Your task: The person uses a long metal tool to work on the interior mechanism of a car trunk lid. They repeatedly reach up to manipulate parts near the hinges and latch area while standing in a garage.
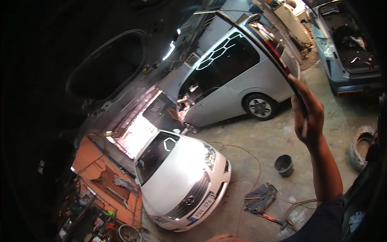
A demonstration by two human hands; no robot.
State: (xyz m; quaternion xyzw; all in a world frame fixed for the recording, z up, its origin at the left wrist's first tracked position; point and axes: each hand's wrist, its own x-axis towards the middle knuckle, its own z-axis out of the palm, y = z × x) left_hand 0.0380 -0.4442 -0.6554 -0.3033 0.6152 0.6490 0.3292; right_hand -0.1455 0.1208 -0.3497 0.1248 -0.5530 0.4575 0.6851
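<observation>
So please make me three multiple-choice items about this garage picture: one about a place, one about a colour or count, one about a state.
1. Where is the dark bucket?
A. On the concrete floor, right of the white car
B. On the white car's roof
C. Inside the silver van

2. What colour is the car with the number plate toward the camera?
A. Red
B. White
C. Black

3. What is the right hand doing?
A. Hanging empty
B. Resting on the bucket
C. Closed on a long dark strip

Answers:
1 A, the bucket stands on bare floor near the red hose.
2 B, its body is white.
3 C, the fingers wrap the strip, which runs up and to the left.
</observation>
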